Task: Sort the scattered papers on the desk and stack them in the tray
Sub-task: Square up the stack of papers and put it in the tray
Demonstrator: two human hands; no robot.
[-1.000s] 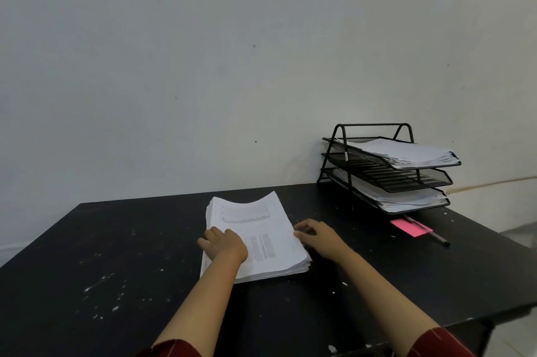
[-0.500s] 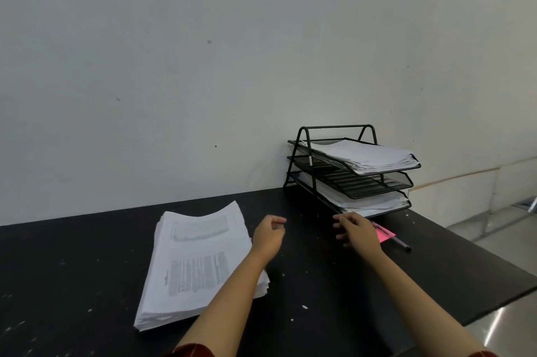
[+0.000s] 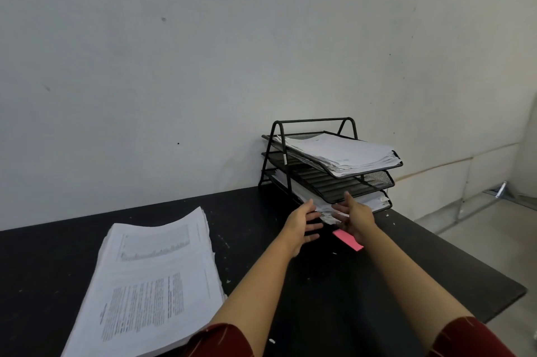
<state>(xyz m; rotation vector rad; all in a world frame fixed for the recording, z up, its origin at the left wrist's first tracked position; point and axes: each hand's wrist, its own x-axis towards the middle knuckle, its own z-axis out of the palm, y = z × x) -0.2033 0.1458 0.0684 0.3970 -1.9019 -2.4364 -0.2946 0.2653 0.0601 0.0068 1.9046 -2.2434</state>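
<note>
fingers [image 3: 312, 227] both hands spread, holding nothing | bottom-tray papers [image 3: 325, 211] ragged, overhanging front

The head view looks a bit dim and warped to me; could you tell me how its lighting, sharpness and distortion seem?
Head view: soft, even light with no glare; the black desk is dark; both hands at the tray are slightly motion-blurred; the wide lens tilts the wall; print on the paper stack is unreadable.
</note>
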